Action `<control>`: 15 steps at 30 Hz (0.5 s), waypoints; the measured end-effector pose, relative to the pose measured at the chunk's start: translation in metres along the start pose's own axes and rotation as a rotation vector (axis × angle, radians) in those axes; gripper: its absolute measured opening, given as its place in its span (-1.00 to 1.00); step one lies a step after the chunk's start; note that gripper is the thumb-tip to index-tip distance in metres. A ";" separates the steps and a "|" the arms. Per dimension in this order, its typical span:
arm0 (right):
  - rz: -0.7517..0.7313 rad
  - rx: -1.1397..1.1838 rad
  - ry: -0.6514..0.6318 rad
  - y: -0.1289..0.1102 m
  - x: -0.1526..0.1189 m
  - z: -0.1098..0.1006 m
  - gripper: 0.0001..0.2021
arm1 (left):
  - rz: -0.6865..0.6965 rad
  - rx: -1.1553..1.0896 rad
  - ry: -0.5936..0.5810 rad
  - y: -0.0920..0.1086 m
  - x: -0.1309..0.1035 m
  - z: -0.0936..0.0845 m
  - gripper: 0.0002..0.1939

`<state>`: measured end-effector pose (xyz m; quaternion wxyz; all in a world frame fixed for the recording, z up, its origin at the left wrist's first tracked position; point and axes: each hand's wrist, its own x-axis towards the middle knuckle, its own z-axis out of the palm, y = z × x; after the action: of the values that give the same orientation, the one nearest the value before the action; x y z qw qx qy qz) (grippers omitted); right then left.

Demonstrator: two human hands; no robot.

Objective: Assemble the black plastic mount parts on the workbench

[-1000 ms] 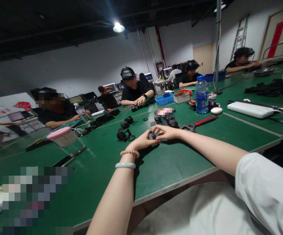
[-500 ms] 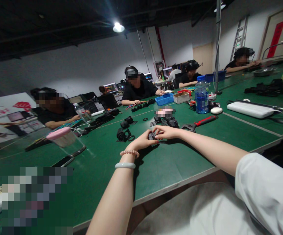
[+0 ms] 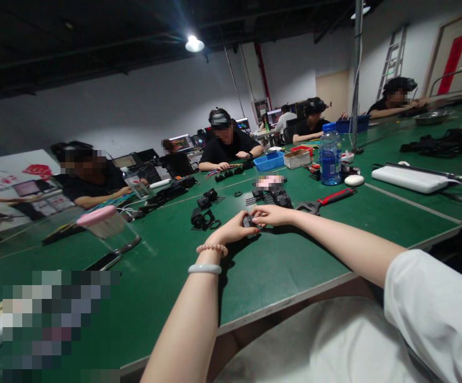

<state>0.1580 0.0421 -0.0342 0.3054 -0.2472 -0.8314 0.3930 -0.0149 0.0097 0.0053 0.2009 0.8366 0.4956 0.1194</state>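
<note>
A small dark plastic part is held low over the green table. My left hand is closed around it from the left, a beaded bracelet and a pale bangle on the wrist. From the right, my right hand meets the same part, its fingers bent and closed on it. The fingers cover much of the part, so its exact kind does not show. Just beyond my hands lie more black parts. To the left are a black ring-shaped part and a cylindrical black piece.
An adjustable wrench with a red handle lies to the right, near a blue-tinted bottle and a white power bank. Blue tray stands farther back. A pink-lidded container is at left. Several co-workers sit around the table.
My hands stay in nearly the same place on the dark part, with only slight finger movement. The co-worker across the table has drawn one hand back from the blue tray.
</note>
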 end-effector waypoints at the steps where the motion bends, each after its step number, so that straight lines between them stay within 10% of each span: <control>1: 0.003 0.000 0.001 0.000 0.000 0.000 -0.75 | 0.001 0.000 -0.001 0.000 0.000 0.000 -0.45; 15: 0.045 0.027 -0.002 0.002 0.002 0.001 -0.76 | -0.006 -0.009 0.003 0.000 0.000 0.000 -0.43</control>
<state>0.1566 0.0441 -0.0353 0.2988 -0.2612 -0.8205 0.4114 -0.0148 0.0095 0.0054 0.2041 0.8340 0.4979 0.1223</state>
